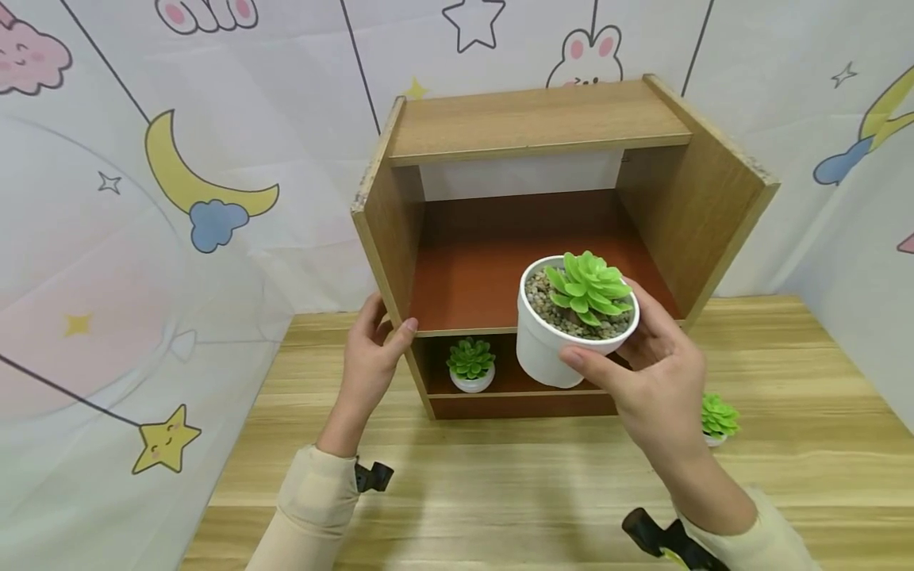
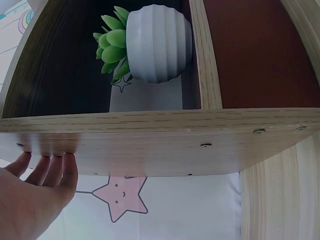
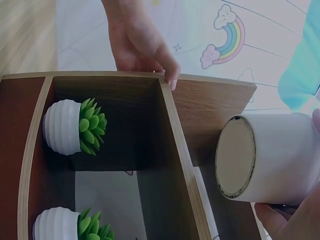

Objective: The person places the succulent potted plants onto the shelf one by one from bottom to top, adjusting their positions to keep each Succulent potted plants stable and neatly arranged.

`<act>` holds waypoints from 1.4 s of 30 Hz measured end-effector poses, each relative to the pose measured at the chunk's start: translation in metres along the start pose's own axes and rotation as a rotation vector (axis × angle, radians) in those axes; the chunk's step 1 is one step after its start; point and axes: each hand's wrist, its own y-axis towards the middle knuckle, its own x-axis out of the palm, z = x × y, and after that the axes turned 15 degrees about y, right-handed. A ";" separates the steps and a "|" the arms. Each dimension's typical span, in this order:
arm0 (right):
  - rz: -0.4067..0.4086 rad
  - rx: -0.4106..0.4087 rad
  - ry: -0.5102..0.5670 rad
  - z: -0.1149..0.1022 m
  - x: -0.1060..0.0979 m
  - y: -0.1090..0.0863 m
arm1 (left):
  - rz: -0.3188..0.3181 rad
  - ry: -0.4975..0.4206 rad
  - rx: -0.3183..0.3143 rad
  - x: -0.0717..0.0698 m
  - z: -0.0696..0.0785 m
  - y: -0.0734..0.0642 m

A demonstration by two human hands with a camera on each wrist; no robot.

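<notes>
My right hand (image 1: 660,381) holds a potted succulent (image 1: 564,349) in front of the wooden shelf unit (image 1: 714,214). Its white pot contains pebbles and a bright green rosette, tilted slightly toward me. Thumb and fingers grip opposite sides of the pot, and the right wrist view shows its pale base. At the unit's left side, my left hand (image 1: 371,357) pinches the side panel, with fingertips (image 2: 69,160) on its outer face and the thumb over the front edge. Two small succulents in ribbed white pots, one on the left (image 3: 62,127) and another (image 3: 56,225), stand in the lower compartment.
Another small succulent (image 1: 717,416) stands on the wooden table (image 1: 500,492) to the right of the unit, partly behind my right wrist. The upper shelf (image 1: 471,262) has a reddish-brown floor and side walls. A patterned white cloth (image 1: 307,95) hangs behind.
</notes>
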 end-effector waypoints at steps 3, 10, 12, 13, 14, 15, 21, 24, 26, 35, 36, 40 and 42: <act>0.005 0.003 -0.004 0.000 0.002 0.001 | -0.001 -0.001 0.004 0.000 0.001 0.000; -0.010 0.012 -0.017 0.003 0.008 0.005 | 0.000 0.001 0.011 0.000 0.001 0.000; -0.013 0.012 -0.025 0.004 0.009 0.006 | 0.000 0.005 0.013 0.000 0.001 0.000; -0.013 0.011 -0.029 0.005 0.010 0.007 | 0.000 0.007 0.014 0.001 0.001 0.000; -0.013 0.011 -0.028 0.005 0.010 0.007 | 0.001 0.007 0.015 0.001 0.001 0.000; -0.016 0.010 -0.026 0.006 0.010 0.008 | 0.002 0.007 0.015 0.001 0.001 0.000; -0.028 0.003 -0.011 0.008 0.012 0.011 | -0.001 0.005 0.011 0.001 0.001 0.000; -0.025 0.012 -0.034 0.008 0.014 0.013 | -0.002 0.011 0.018 0.001 0.001 -0.001; -0.024 0.023 -0.051 0.008 0.016 0.014 | -0.001 0.014 0.024 0.001 0.000 -0.001; -0.044 0.018 -0.055 0.015 0.024 0.023 | 0.003 0.017 0.026 0.000 0.001 0.001; -0.048 0.016 -0.053 0.015 0.025 0.024 | 0.003 0.018 0.027 0.000 0.001 0.001; -0.061 0.004 -0.046 0.016 0.028 0.028 | 0.002 0.025 0.025 -0.001 0.001 0.001; -0.070 0.003 -0.053 0.017 0.030 0.030 | 0.006 0.026 0.017 -0.003 0.002 0.000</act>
